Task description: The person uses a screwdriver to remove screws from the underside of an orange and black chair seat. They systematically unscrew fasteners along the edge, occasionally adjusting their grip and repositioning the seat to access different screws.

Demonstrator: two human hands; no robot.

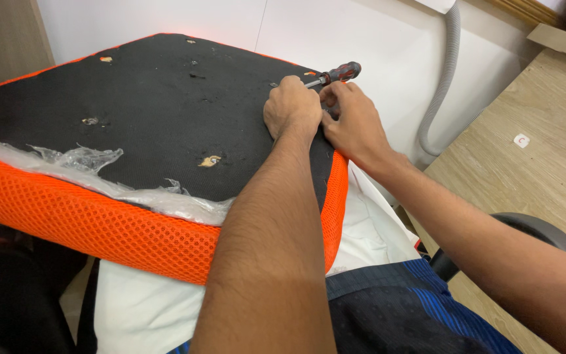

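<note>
screwdriver [333, 74] lies just beyond both hands (left [291, 108], right [352, 121]), fingers curled, pressed together.

It looked like a small furniture-assembly workshop: right of the upturned orange mesh chair seat [99, 216] lay bare plywood boards [525, 177], and behind it hung a grey corrugated hose [441, 85] against white panels [375, 39].

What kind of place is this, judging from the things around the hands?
Probably a small workshop or furniture assembly room: an upturned orange mesh seat cushion with torn plastic wrap, a screwdriver in use, and bare plywood panels beside a grey hose.
</note>
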